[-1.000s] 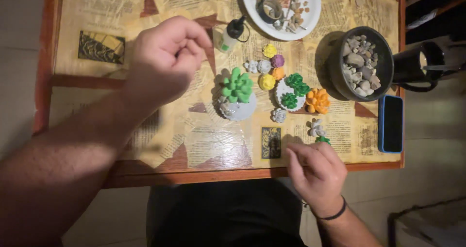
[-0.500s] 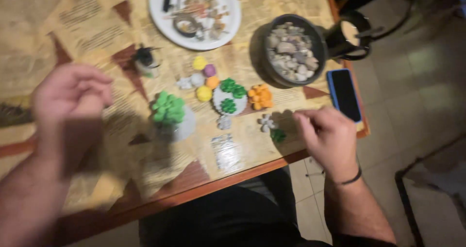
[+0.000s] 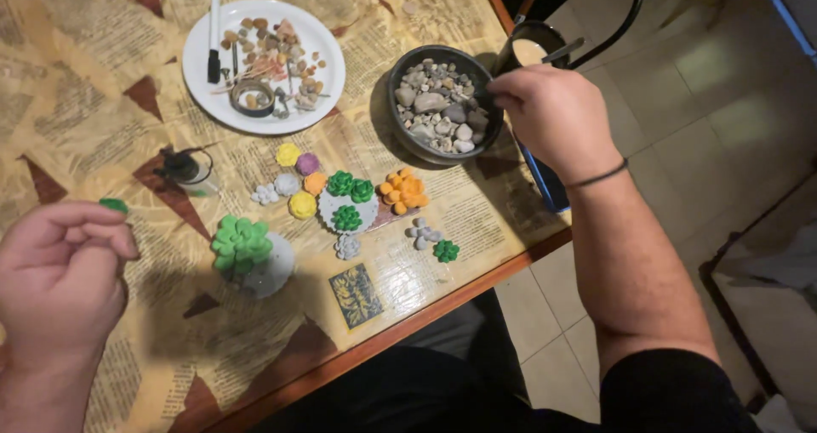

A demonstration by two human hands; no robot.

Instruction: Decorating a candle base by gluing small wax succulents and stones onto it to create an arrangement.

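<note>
At the right edge of the paper-covered wooden table (image 3: 425,280), seen from the head camera, the right hand (image 3: 553,118) reaches over the rim of the dark round bowl of grey pebbles (image 3: 438,105), fingers drawn together at the bowl's far right side; whether they pinch a pebble cannot be told. A dark mug with a spoon (image 3: 532,50) stands just behind that hand, near the table's corner. The left hand (image 3: 59,280) hovers over the left side, fingers curled and pinching a small green piece (image 3: 112,204) at the fingertips. Between the hands sit the green clay succulent on a grey round base (image 3: 247,250), small coloured clay flowers (image 3: 298,182) and a white plate of bits (image 3: 264,63). Bare table lies along the near edge.
</note>
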